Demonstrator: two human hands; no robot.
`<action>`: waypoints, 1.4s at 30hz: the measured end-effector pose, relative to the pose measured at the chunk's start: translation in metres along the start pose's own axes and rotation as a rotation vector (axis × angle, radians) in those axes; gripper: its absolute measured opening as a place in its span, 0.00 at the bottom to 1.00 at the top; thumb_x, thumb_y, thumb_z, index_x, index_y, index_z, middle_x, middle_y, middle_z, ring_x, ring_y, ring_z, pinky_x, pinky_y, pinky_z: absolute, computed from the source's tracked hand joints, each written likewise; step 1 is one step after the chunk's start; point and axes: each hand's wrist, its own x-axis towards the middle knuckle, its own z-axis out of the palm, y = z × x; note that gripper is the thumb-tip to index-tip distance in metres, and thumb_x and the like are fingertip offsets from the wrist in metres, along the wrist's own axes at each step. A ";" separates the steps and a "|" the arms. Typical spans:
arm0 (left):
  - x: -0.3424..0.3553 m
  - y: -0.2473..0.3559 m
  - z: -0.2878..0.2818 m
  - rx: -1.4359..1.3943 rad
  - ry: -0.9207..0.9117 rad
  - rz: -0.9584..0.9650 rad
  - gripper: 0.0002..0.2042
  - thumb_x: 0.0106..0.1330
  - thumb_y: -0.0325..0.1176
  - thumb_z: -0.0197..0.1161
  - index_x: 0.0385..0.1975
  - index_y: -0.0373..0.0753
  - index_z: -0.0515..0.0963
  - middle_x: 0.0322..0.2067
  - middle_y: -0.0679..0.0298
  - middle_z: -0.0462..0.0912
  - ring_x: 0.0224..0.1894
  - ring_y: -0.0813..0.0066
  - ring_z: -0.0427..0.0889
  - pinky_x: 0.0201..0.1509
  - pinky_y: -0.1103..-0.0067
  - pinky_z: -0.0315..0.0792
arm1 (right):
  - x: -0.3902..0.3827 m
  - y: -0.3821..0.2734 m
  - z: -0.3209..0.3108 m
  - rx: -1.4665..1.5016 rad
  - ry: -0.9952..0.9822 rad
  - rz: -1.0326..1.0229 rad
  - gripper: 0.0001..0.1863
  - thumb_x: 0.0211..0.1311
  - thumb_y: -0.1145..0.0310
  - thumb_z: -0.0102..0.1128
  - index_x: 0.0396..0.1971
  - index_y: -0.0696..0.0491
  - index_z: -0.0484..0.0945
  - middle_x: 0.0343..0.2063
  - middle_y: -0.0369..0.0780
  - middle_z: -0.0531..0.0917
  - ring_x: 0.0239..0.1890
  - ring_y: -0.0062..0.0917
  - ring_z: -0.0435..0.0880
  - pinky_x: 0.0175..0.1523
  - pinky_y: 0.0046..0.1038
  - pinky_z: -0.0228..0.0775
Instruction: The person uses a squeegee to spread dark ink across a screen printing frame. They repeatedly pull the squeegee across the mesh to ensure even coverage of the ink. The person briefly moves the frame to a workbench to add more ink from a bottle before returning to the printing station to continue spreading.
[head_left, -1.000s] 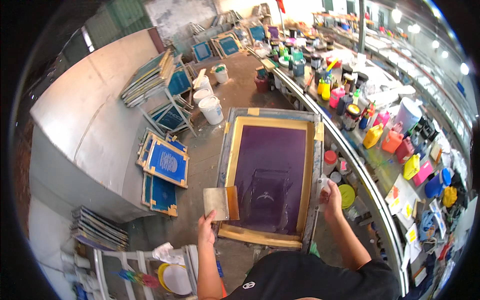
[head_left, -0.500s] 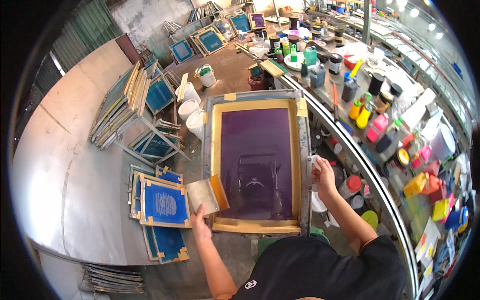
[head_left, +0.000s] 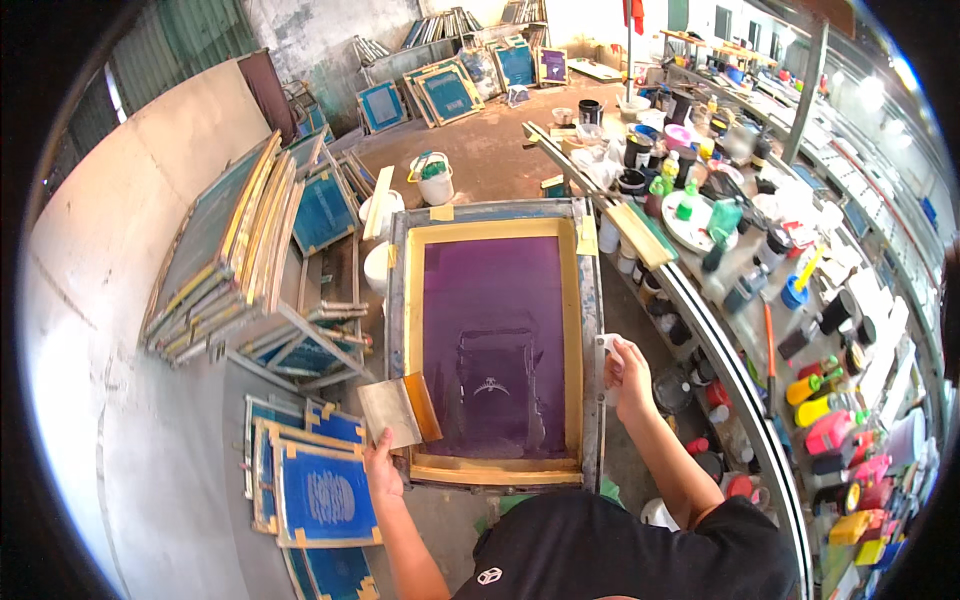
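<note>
In my left hand (head_left: 383, 468) is a screen-printing squeegee (head_left: 392, 412) with a pale grip and an orange blade. It is tilted over the left rim of a framed printing screen (head_left: 593, 310). The screen's purple mesh (head_left: 492, 300) is bordered by tan tape and shows wet-looking marks around a small pale design in its lower half. At the screen's right edge, my right hand (head_left: 630, 380) has its fingers curled round a small whitish piece (head_left: 608, 352). Whether that piece is fixed to the frame, I cannot tell.
A rack of stacked frames (head_left: 225, 250) stands left, with blue screens (head_left: 325, 490) below it. A white bucket (head_left: 433, 180) sits beyond the screen. Along the right runs a bench rail (head_left: 730, 350), crowded behind with ink bottles (head_left: 815, 405), tubs and an orange-handled tool (head_left: 769, 335).
The whole view has shifted, with more of the far room showing and the left rack looking larger. Both hands keep their places at the screen's sides, the squeegee still in my left.
</note>
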 end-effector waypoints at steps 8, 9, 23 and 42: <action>0.240 0.008 0.051 0.055 -0.111 -0.098 0.25 0.68 0.36 0.72 0.60 0.31 0.74 0.57 0.61 0.81 0.61 0.70 0.76 0.67 0.73 0.65 | 0.156 0.027 0.083 0.157 0.067 -0.003 0.08 0.74 0.61 0.60 0.42 0.47 0.74 0.21 0.26 0.69 0.20 0.09 0.62 0.26 0.17 0.52; 0.270 0.005 0.068 0.070 -0.112 -0.098 0.25 0.68 0.36 0.71 0.60 0.31 0.74 0.57 0.61 0.81 0.61 0.70 0.77 0.67 0.73 0.65 | 0.183 0.027 0.092 0.162 0.088 -0.004 0.08 0.74 0.61 0.61 0.42 0.47 0.74 0.21 0.26 0.69 0.20 0.10 0.62 0.26 0.17 0.52; 0.630 -0.010 0.201 -0.120 -0.105 -0.092 0.29 0.66 0.37 0.73 0.62 0.28 0.72 0.60 0.57 0.79 0.64 0.63 0.74 0.71 0.67 0.61 | 0.585 0.000 0.304 0.091 -0.070 -0.013 0.08 0.72 0.61 0.63 0.39 0.46 0.74 0.22 0.25 0.69 0.21 0.10 0.64 0.26 0.18 0.53; 1.207 0.047 0.453 0.134 -0.322 -0.115 0.26 0.69 0.33 0.69 0.63 0.30 0.72 0.59 0.59 0.80 0.61 0.65 0.77 0.68 0.69 0.66 | 1.045 0.004 0.521 0.296 0.140 -0.053 0.08 0.74 0.61 0.61 0.43 0.48 0.75 0.24 0.26 0.71 0.23 0.09 0.64 0.28 0.16 0.56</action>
